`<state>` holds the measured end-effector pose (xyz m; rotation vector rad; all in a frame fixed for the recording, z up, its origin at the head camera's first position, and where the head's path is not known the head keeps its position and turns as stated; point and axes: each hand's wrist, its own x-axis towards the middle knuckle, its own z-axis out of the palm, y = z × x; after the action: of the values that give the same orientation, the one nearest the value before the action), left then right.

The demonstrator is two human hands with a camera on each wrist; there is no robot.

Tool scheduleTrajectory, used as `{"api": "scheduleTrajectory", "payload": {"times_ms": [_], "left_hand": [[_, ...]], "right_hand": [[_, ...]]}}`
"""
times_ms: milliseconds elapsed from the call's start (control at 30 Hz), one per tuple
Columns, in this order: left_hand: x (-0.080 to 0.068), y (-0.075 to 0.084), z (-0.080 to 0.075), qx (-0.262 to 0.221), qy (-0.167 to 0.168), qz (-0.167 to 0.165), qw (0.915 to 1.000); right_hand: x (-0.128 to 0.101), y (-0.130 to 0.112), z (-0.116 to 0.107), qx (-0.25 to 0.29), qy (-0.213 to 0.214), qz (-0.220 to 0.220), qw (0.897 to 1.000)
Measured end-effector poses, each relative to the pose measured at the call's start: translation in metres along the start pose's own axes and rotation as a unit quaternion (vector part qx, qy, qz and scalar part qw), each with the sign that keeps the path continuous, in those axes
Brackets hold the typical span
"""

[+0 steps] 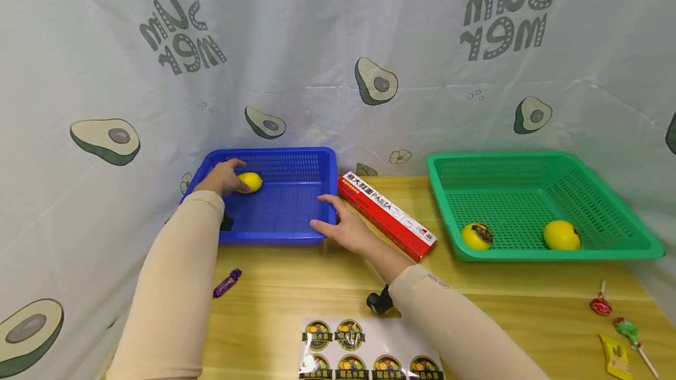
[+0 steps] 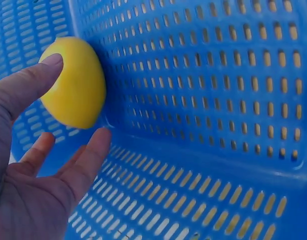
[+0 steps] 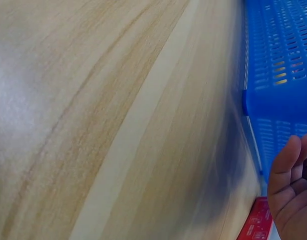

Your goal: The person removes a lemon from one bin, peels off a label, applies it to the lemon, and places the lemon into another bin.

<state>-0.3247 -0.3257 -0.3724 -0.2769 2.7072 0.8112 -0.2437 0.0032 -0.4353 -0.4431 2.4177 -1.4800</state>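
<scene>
Head view: the left hand [image 1: 222,177] reaches into the far left corner of a blue perforated plastic basket [image 1: 285,216] and meets a smooth yellow lemon-shaped fruit [image 1: 249,182] that lies on the basket floor near the back wall. The left wrist view shows this contact closely: the thumb lies across the top of the yellow fruit [image 2: 73,82], another fingertip [image 2: 96,142] touches it from below, and the remaining fingers are loosely spread, so the hand [image 2: 28,180] lightly pinches the fruit against the slotted blue wall [image 2: 208,90] without wrapping it fully. The right hand [image 1: 345,228] rests with fairly straight, relaxed fingers on the near right corner of the blue basket, gripping nothing; in the right wrist view its fingers [image 3: 288,175] appear beside the basket corner [image 3: 273,100] above the pale wooden tabletop [image 3: 108,120]. Just right of the blue basket lies a long red and white pasta box [image 1: 388,216], set at an angle. Farther right stands a green perforated plastic basket [image 1: 607,192] holding two more yellow fruits, one bearing a dark round sticker [image 1: 477,236] and one plain [image 1: 562,235]. A sheet of round fruit stickers [image 1: 364,350] lies at the near table edge.
</scene>
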Motion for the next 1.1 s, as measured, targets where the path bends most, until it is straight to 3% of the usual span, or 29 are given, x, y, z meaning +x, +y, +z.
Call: {"api": "scheduleTrajectory", "payload": {"times_ms": [267,600,800,1100], "left_hand": [[0.003,0.009,0.017,0.036,0.031,0.002,0.9989],[0.009,0.008,0.025,0.061,0.031,0.002,0.9977],[0.006,0.007,0.024,0.064,0.031,-0.002,0.9975],[-0.012,0.020,0.005,0.083,-0.013,0.001,0.9965]], "right_hand": [[0.001,0.001,-0.001,0.002,-0.005,0.002,1.000],[-0.001,0.000,-0.002,0.000,-0.014,0.010,1.000],[-0.003,-0.003,-0.001,0.013,-0.015,0.014,1.000],[-0.002,-0.001,-0.002,0.013,-0.015,0.019,1.000]]}}
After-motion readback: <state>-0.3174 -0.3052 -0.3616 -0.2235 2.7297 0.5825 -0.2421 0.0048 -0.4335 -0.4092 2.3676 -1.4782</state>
